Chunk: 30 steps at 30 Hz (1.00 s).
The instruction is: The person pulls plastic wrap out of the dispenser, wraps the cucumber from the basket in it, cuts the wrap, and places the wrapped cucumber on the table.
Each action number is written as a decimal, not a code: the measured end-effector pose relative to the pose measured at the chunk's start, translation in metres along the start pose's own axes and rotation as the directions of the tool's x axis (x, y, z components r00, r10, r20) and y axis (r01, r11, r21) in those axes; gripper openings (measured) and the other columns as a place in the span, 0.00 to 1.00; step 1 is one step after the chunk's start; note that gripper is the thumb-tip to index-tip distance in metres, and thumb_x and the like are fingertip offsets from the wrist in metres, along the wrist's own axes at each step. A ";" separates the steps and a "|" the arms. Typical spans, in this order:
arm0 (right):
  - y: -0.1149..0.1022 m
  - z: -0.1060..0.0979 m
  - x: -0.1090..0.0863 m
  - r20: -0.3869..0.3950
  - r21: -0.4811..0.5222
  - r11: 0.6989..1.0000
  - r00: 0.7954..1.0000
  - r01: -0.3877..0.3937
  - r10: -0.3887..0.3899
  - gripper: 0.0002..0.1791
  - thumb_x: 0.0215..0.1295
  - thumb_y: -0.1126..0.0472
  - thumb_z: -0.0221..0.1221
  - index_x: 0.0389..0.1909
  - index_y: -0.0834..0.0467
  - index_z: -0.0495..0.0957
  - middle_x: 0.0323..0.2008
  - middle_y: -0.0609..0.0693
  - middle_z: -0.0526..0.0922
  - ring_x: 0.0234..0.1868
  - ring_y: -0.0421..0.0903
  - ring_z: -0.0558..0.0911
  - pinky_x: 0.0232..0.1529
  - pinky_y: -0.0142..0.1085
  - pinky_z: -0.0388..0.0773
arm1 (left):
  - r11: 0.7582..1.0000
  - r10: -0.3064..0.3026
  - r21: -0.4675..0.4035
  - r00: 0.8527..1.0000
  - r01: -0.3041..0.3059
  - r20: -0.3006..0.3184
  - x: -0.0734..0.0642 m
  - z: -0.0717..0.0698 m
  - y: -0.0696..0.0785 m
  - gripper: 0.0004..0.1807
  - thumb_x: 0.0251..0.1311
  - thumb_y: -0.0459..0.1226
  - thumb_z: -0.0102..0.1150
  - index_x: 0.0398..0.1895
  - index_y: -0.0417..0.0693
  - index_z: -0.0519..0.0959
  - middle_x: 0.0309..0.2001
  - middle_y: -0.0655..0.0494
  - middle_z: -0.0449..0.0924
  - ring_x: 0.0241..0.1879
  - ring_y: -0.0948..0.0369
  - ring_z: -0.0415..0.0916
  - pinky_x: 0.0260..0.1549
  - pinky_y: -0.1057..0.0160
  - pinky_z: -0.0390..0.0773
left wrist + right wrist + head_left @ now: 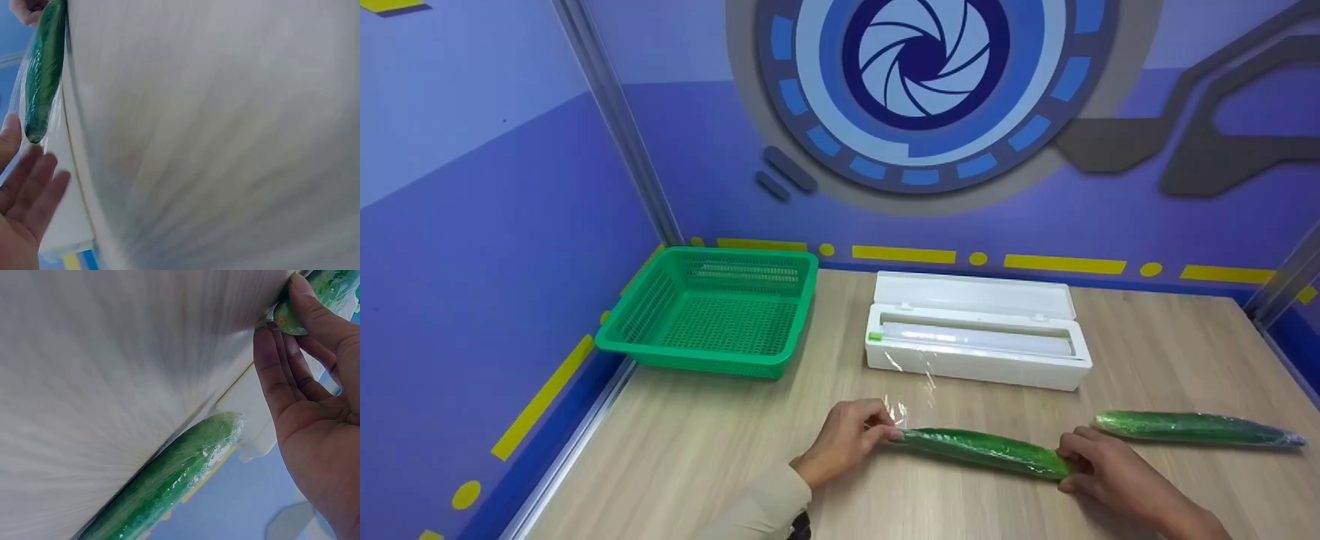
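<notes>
A cucumber (986,451) with cling film around it lies on the table between the two hands. At its left end, my left hand (851,436) pinches the loose cling film (898,412) between thumb and fingers. The left wrist view shows that end of the cucumber (44,79) close by the fingertips, with clear film spreading beside it. My right hand (1110,469) grips the cucumber's right end, thumb on one side and fingers on the other, as the right wrist view shows. A second cucumber (1196,428), wrapped in film, rests just beyond the right hand.
Behind the hands stands a white cling film box (975,379), its lid raised and a film roll (979,339) inside. A green plastic basket (697,360) sits at the back left. Purple panels (697,165) wall the table's back and left sides.
</notes>
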State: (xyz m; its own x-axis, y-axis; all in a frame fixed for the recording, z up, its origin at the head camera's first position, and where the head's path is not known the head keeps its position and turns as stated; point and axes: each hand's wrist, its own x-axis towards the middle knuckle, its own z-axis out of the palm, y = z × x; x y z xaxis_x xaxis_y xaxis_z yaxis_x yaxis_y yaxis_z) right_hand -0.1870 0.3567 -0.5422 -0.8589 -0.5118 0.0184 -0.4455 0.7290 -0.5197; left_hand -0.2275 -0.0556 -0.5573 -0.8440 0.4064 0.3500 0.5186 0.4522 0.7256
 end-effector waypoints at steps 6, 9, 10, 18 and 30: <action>-0.001 0.000 0.001 0.016 0.007 0.999 0.999 -0.035 0.035 0.16 0.60 0.60 0.77 0.38 0.48 0.76 0.34 0.40 0.72 0.35 0.36 0.71 0.32 0.33 0.71 | 0.964 -0.151 -0.221 0.989 0.147 0.000 0.006 0.003 -0.004 0.05 0.58 0.30 0.77 0.28 0.46 0.89 0.27 0.65 0.86 0.29 0.72 0.76 0.33 0.71 0.75; -0.001 0.001 0.000 0.010 0.010 0.999 0.999 -0.030 0.030 0.16 0.61 0.60 0.77 0.38 0.48 0.77 0.35 0.40 0.72 0.35 0.37 0.71 0.33 0.33 0.71 | 0.924 -0.223 -0.317 0.975 0.215 0.013 0.009 0.004 -0.005 0.04 0.58 0.29 0.77 0.28 0.42 0.90 0.27 0.59 0.87 0.27 0.70 0.77 0.30 0.72 0.75; 0.000 0.001 0.000 0.011 0.012 0.999 0.999 -0.031 0.031 0.16 0.61 0.60 0.76 0.38 0.48 0.77 0.35 0.40 0.72 0.35 0.37 0.71 0.33 0.33 0.71 | 0.900 -0.258 -0.357 0.966 0.250 0.026 0.009 0.005 -0.005 0.04 0.58 0.28 0.76 0.29 0.40 0.89 0.26 0.57 0.87 0.25 0.69 0.77 0.28 0.71 0.76; 0.000 0.003 0.000 0.008 0.028 0.999 0.999 -0.038 0.038 0.15 0.62 0.59 0.76 0.38 0.47 0.77 0.35 0.39 0.73 0.36 0.36 0.72 0.33 0.33 0.72 | 0.812 -0.369 -0.438 0.921 0.385 0.125 0.008 0.011 -0.004 0.07 0.66 0.26 0.69 0.41 0.43 0.80 0.28 0.58 0.77 0.24 0.64 0.75 0.20 0.66 0.80; 0.004 0.003 0.000 -0.011 0.051 0.999 1.000 -0.008 0.009 0.17 0.60 0.58 0.77 0.37 0.47 0.76 0.34 0.40 0.72 0.35 0.36 0.71 0.32 0.32 0.69 | 0.930 -0.225 -0.248 0.954 0.271 0.199 0.009 0.009 -0.004 0.05 0.70 0.29 0.64 0.36 0.43 0.87 0.35 0.64 0.80 0.31 0.69 0.78 0.28 0.65 0.85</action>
State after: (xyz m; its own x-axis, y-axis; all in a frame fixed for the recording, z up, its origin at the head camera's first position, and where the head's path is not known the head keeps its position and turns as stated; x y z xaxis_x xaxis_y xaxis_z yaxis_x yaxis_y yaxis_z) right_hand -0.1877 0.3587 -0.5465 -0.8656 -0.5002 0.0232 -0.4248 0.7089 -0.5631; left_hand -0.2361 -0.0461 -0.5623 -0.8944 0.4442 0.0525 0.2195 0.3336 0.9168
